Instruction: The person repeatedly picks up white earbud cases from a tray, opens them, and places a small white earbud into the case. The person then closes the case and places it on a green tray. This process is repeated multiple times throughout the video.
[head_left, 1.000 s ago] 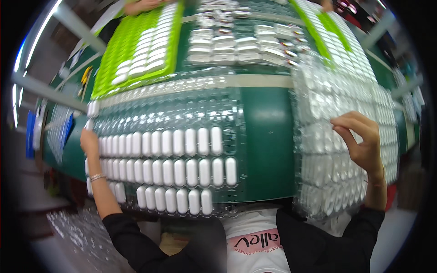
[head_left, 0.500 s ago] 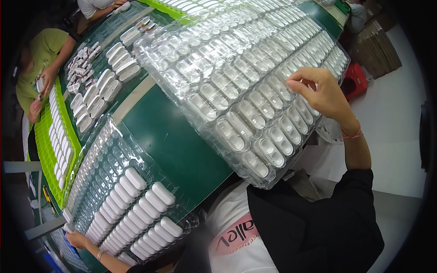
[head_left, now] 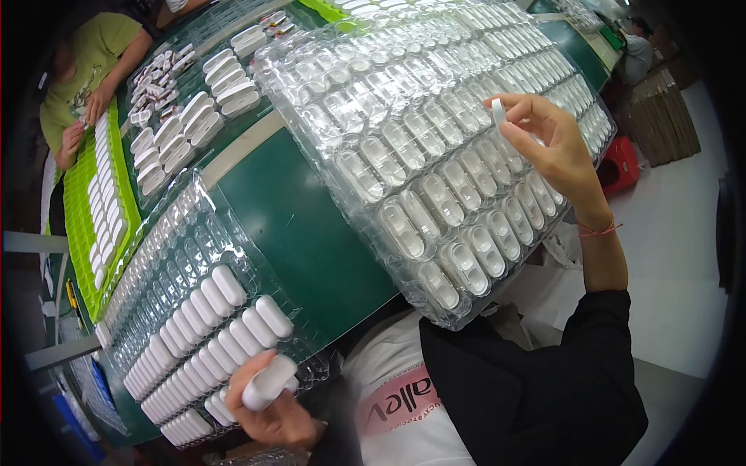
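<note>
The left hand (head_left: 273, 408) was closed around a smooth white oblong plastic case (head_left: 269, 382), holding it just over the near corner of the clear blister tray of white cases (head_left: 167, 311). That tray was filled along its near rows and bare in its far pockets. The right hand (head_left: 548, 147) was raised above the stack of clear moulded plastic trays (head_left: 420, 155), pinching a small white plastic piece (head_left: 498, 111) between thumb and forefinger, the other fingers loosely curled. The pockets of that stack each seemed to carry a small pale insert, though this was hard to tell through the glare.

Both trays lay on a dark green conveyor table (head_left: 311, 225). It looked like the step of pairing the small piece with the case. The next move would call for bringing the two hands together and lining the piece up squarely.

Further off, a green tray of white cases (head_left: 93, 202) sat beside a person in a green shirt (head_left: 93, 54), and brown cardboard cartons (head_left: 668, 116) stood at the right.
</note>
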A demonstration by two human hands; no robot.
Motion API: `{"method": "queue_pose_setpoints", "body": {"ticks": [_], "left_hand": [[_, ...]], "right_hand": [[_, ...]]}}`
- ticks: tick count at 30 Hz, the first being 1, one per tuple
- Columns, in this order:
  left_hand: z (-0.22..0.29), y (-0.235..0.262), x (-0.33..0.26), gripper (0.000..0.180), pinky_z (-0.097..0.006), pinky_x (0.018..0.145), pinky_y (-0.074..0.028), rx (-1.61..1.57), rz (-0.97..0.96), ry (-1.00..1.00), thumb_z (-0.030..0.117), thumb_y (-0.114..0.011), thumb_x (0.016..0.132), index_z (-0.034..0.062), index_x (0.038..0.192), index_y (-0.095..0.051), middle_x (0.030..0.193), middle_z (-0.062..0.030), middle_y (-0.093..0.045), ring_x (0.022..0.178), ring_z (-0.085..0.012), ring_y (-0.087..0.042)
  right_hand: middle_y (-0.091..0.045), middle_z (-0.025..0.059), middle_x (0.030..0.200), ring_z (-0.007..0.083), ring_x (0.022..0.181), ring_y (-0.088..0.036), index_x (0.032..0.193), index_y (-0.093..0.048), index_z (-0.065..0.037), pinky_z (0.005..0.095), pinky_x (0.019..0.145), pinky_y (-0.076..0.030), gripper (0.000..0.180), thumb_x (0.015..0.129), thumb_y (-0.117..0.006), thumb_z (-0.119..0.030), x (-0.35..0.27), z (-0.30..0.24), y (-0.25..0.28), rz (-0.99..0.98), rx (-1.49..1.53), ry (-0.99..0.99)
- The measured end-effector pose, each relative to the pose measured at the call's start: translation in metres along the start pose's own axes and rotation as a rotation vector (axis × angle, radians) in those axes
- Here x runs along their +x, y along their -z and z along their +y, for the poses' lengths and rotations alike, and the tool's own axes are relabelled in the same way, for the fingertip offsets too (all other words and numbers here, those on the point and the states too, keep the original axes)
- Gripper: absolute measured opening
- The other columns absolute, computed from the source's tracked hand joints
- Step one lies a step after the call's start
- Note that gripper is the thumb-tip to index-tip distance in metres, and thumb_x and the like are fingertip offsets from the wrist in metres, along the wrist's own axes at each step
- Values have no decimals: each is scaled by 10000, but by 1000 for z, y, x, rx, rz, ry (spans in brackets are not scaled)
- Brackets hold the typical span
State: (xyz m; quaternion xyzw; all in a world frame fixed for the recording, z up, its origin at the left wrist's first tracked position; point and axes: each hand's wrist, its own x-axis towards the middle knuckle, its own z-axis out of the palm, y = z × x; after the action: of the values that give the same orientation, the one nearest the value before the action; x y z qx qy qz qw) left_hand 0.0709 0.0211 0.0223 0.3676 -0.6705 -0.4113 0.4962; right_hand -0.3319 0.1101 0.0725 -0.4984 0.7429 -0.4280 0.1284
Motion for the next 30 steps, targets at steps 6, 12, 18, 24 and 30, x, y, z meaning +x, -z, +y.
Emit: {"method": "queue_pose_setpoints", "body": {"ticks": [6,12,18,24,30], "left_hand": [[8,-51,10,342,-366,870,-517,-583,-152,362,64,-620,894,-68,1172,-470,1086,-234,-615,1005,-273,-627],[3,-57,20,388,-353,890,-501,-653,-26,369,163,-624,934,-50,1206,-449,1168,-215,-599,1033,-246,-614],[-2,-67,29,374,-327,896,-506,-650,32,355,192,-595,954,-38,1203,-438,1262,-262,-555,1068,-226,-611],[-12,-72,29,358,-324,906,-514,-633,-2,322,144,-604,944,-30,1204,-430,1301,-290,-525,1086,-227,-615],[-10,-76,30,498,-325,883,-513,-489,-1,327,283,-637,931,-55,1238,-437,1255,-289,-554,1051,-229,-629]], "right_hand": [[-689,95,956,113,853,-657,1055,-633,29,236,779,-539,173,911,-646,-65,28,-53,-70,-491,601,-131],[-630,127,1106,131,934,-622,1170,-598,36,268,813,-549,330,852,-685,21,36,-79,-127,-700,630,-83],[-642,103,1094,148,990,-628,1125,-636,14,284,856,-575,311,823,-705,22,35,-82,-140,-777,563,29],[-693,87,982,150,903,-660,1066,-664,-16,310,756,-591,259,811,-710,-23,31,-78,-144,-733,584,75],[-700,95,995,162,915,-661,1068,-667,-18,315,753,-590,261,809,-705,-18,32,-76,-143,-735,540,88]]}}
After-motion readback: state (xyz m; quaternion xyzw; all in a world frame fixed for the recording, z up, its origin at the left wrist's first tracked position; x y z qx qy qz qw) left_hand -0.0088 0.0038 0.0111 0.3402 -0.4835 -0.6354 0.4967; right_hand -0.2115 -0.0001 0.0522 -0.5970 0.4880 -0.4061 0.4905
